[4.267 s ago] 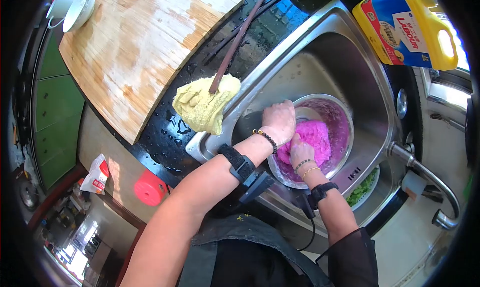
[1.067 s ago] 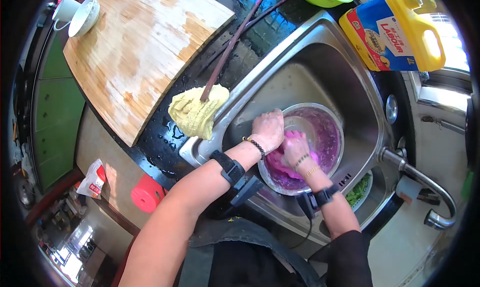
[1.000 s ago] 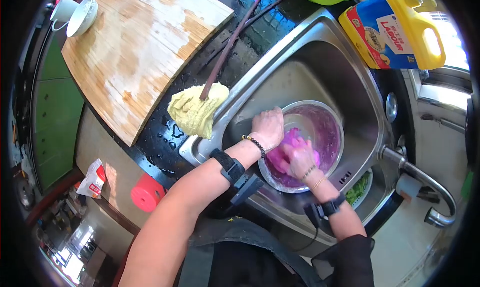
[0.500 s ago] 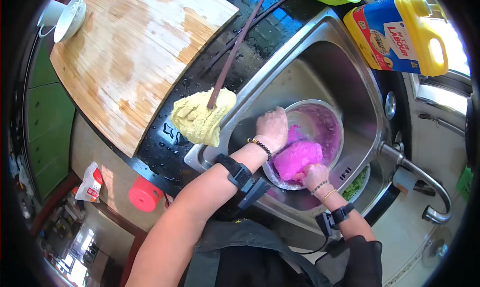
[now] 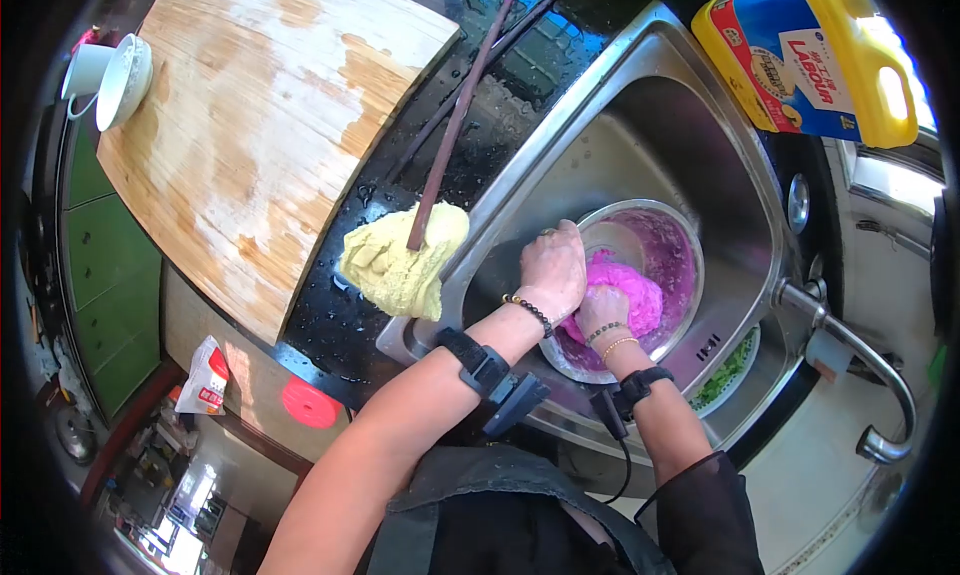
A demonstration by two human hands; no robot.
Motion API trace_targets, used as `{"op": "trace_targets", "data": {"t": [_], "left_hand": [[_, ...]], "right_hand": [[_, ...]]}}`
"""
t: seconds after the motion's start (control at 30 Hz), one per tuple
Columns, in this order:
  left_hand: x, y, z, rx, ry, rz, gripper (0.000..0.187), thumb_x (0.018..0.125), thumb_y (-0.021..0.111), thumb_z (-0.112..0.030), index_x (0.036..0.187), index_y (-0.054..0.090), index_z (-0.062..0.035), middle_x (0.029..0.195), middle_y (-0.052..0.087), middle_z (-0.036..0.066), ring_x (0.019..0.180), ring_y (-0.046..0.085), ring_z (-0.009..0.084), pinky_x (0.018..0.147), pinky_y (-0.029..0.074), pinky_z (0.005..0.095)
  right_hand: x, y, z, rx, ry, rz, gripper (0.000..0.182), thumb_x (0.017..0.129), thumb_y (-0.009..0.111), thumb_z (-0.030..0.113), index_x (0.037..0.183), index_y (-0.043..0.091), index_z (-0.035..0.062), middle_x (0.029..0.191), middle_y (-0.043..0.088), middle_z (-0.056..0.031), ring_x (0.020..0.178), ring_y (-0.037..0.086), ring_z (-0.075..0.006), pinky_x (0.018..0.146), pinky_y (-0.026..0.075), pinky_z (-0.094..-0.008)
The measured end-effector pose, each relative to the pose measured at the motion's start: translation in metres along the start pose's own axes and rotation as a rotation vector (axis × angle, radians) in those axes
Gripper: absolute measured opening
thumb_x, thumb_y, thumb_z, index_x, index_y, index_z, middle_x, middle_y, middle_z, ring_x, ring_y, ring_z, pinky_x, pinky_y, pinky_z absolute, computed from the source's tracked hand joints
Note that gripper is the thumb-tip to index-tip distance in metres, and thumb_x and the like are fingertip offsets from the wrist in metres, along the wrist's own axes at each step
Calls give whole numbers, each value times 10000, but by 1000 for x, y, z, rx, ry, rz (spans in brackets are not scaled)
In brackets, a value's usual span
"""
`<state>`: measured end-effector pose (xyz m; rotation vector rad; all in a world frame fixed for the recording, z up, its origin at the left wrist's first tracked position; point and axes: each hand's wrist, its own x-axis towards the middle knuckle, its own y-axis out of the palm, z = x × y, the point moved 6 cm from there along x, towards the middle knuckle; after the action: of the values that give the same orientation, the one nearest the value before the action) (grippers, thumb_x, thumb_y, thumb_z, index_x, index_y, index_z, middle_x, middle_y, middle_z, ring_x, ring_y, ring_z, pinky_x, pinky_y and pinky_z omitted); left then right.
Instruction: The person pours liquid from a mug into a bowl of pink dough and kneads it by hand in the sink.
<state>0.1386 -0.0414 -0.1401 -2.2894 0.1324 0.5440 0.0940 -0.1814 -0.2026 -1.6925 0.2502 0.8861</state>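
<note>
A lump of bright pink dough (image 5: 640,293) lies in a round metal bowl (image 5: 690,260), whose inner wall is smeared with pink. My right hand (image 5: 606,311) presses down into the dough's near side, its fingers curled and partly sunk out of sight. At the bowl's left rim, my left hand (image 5: 553,267) is closed, with its fingertips hidden on the far side; it appears to grip the rim. The bowl stands inside the steel sink (image 5: 680,125).
Yellow dough (image 5: 400,265) sits on the black counter by the sink, under a dark stick (image 5: 455,135). Left is a wooden board (image 5: 260,105) with a white bowl (image 5: 126,83). A yellow jug (image 5: 815,65), faucet (image 5: 850,345) and chopped greens (image 5: 728,373) are to the right.
My right hand has moved up and left, from holding the dough's near edge to pressing into it. The dough is now more bunched toward the bowl's middle. My left hand stays at the rim.
</note>
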Motion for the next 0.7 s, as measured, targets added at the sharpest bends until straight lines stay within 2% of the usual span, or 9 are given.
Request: {"op": "trace_targets", "data": {"t": [0.17, 0.33, 0.4, 0.43, 0.5, 0.53, 0.6, 0.7], "left_hand": [[-1, 2, 1, 7, -9, 2, 162, 690, 500, -57, 828, 495, 27, 763, 598, 232, 741, 610, 347, 669, 500, 415], [-2, 2, 4, -17, -7, -3, 181, 697, 503, -61, 854, 512, 28, 784, 601, 231, 784, 602, 354, 712, 486, 418], [-2, 4, 4, -23, 6, 11, 182, 696, 507, -62, 854, 513, 28, 786, 598, 237, 792, 599, 357, 714, 482, 423], [-2, 5, 4, -27, 8, 22, 190, 694, 513, -68, 856, 512, 31, 788, 597, 239, 792, 598, 360, 709, 481, 429], [-3, 2, 3, -29, 5, 29, 190, 694, 513, -69, 856, 511, 31, 786, 598, 239, 788, 598, 361, 706, 481, 430], [-3, 1, 2, -25, 3, 39, 191, 694, 513, -70, 856, 510, 32, 784, 598, 239, 785, 599, 362, 703, 482, 431], [-3, 2, 4, -26, -6, 17, 191, 694, 514, -71, 855, 509, 32, 781, 598, 238, 781, 599, 363, 702, 482, 431], [-7, 2, 4, -39, -36, 0, 190, 696, 515, -74, 854, 509, 32, 775, 599, 237, 778, 600, 363, 704, 483, 431]], "right_hand": [[16, -16, 2, 52, -10, -33, 110, 674, 562, 130, 693, 650, 66, 736, 628, -146, 702, 625, -268, 612, 505, -371], [-14, -26, -5, 79, -2, 11, 163, 703, 586, 185, 766, 638, 44, 733, 623, -153, 707, 616, -303, 648, 500, -383], [-44, -38, -21, 782, -143, -52, 240, 706, 622, 237, 836, 617, 36, 788, 619, -167, 751, 601, -326, 691, 491, -381], [-52, -46, -32, 773, -143, -55, 240, 706, 622, 237, 836, 617, 36, 788, 619, -168, 751, 601, -326, 691, 491, -381], [-73, -77, -75, 579, 70, -483, 353, 702, 646, 274, 969, 578, 54, 888, 600, -197, 806, 582, -344, 727, 480, -378], [-68, -59, -100, 423, 178, -388, 509, 692, 664, 310, 1073, 517, 5, 994, 572, -225, 875, 576, -336, 762, 471, -374], [-50, -15, -126, 789, 451, -82, 721, 605, 740, 386, 1103, 481, -67, 1013, 577, -206, 948, 566, -269, 815, 452, -346], [-28, 0, -108, 628, 512, -42, 767, 545, 771, 405, 1064, 492, -87, 1015, 576, -212, 940, 569, -257, 812, 452, -328]]}}
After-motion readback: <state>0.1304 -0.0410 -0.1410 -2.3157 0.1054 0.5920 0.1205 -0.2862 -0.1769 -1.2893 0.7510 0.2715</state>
